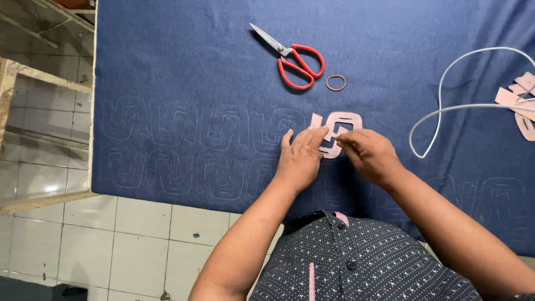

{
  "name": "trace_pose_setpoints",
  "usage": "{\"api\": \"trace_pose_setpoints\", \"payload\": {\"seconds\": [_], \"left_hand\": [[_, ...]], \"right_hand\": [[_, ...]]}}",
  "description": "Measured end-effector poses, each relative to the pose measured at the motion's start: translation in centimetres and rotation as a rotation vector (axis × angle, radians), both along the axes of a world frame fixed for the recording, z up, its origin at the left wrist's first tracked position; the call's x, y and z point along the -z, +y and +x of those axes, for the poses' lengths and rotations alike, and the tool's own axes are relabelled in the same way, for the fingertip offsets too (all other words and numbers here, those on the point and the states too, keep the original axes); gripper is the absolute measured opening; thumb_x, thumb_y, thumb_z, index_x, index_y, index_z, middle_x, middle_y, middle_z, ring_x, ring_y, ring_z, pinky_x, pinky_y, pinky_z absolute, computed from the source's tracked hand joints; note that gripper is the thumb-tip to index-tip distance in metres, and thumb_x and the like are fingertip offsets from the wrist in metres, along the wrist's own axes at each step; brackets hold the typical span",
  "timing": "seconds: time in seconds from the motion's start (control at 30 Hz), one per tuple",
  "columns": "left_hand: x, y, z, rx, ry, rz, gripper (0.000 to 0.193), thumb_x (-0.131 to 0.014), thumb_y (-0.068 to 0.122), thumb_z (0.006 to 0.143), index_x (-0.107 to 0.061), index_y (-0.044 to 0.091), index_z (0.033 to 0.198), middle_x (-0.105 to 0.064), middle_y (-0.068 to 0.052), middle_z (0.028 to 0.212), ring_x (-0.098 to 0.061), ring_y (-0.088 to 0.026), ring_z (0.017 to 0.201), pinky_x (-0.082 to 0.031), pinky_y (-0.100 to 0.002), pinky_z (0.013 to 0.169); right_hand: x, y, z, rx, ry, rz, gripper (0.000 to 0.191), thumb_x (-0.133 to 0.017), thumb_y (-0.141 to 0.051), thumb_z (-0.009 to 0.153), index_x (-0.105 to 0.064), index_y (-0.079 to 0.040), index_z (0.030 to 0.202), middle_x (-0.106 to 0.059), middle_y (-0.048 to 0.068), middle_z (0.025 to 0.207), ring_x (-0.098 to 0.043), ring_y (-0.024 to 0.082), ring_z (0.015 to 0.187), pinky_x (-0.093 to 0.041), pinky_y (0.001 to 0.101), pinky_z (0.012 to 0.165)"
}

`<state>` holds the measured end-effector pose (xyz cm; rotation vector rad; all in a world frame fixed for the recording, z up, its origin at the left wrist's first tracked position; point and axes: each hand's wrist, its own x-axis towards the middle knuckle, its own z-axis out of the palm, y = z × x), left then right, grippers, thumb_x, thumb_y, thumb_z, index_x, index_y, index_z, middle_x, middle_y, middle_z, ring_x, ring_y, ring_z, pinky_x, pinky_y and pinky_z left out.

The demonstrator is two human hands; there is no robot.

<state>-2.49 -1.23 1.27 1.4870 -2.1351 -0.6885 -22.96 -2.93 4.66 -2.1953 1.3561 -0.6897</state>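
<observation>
A dark blue denim cloth [184,61] covers the table, marked with rows of faint traced outlines. A pink cardboard template [346,120] with a rectangular cut-out lies flat on it near the middle. My left hand [301,156] presses its fingers flat on the template's left side. My right hand [370,153] pinches something small at the template's lower right edge; what it holds is too small to make out.
Red-handled scissors [294,60] lie shut on the cloth above the hands, with a tan rubber band [335,83] beside them. A white cord [446,106] loops at the right, next to more pink templates [521,103]. Tiled floor [139,234] shows beyond the table's left edge.
</observation>
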Motion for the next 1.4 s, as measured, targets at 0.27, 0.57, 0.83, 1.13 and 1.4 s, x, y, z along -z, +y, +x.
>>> {"api": "trace_pose_setpoints", "payload": {"seconds": [0.27,0.57,0.83,1.13,1.4], "left_hand": [[0.5,0.0,0.1,0.001,0.013,-0.009,0.066,-0.07,0.014,0.086,-0.044,0.019,0.147,-0.061,-0.006,0.14,-0.051,-0.025,0.138,-0.026,-0.06,0.118],[0.4,-0.2,0.3,0.0,0.043,0.019,0.065,-0.072,0.017,0.086,-0.045,0.021,0.145,-0.061,-0.006,0.138,-0.052,-0.024,0.137,-0.025,-0.058,0.118],[0.3,-0.2,0.3,0.005,0.033,0.023,0.066,-0.071,0.015,0.086,-0.045,0.021,0.147,-0.061,-0.005,0.14,-0.051,-0.024,0.138,-0.024,-0.058,0.119],[-1.0,-0.4,-0.1,0.008,-0.05,0.062,0.06,-0.065,0.01,0.087,-0.053,0.022,0.144,-0.058,0.0,0.145,-0.051,-0.022,0.138,-0.026,-0.062,0.116],[-0.8,-0.7,-0.6,0.064,-0.196,0.022,0.053,-0.055,0.01,0.09,-0.058,0.024,0.141,-0.045,0.005,0.159,-0.05,-0.023,0.137,-0.029,-0.063,0.111]], "right_hand": [[0.5,0.3,0.3,-0.024,-0.032,0.027,0.012,-0.07,-0.011,0.093,-0.072,-0.007,0.104,-0.074,0.01,0.099,-0.072,0.03,0.092,-0.057,0.0389,0.081],[0.9,0.2,0.7,-0.01,-0.041,0.068,0.012,-0.071,-0.012,0.093,-0.071,-0.006,0.104,-0.075,0.01,0.098,-0.072,0.03,0.092,-0.057,0.0396,0.08],[0.3,1.5,1.0,-0.086,-0.048,0.13,0.016,-0.072,-0.012,0.089,-0.074,-0.007,0.104,-0.073,0.012,0.093,-0.071,0.031,0.087,-0.057,0.0387,0.076],[0.3,-0.5,-0.5,0.215,-0.035,0.067,0.013,-0.067,-0.015,0.098,-0.073,-0.006,0.105,-0.074,0.013,0.101,-0.072,0.03,0.094,-0.056,0.0387,0.083],[-1.3,-2.4,-0.1,0.464,-0.089,0.579,0.023,-0.062,-0.025,0.102,-0.073,-0.008,0.114,-0.075,0.016,0.088,-0.074,0.031,0.075,-0.057,0.0399,0.07]]}}
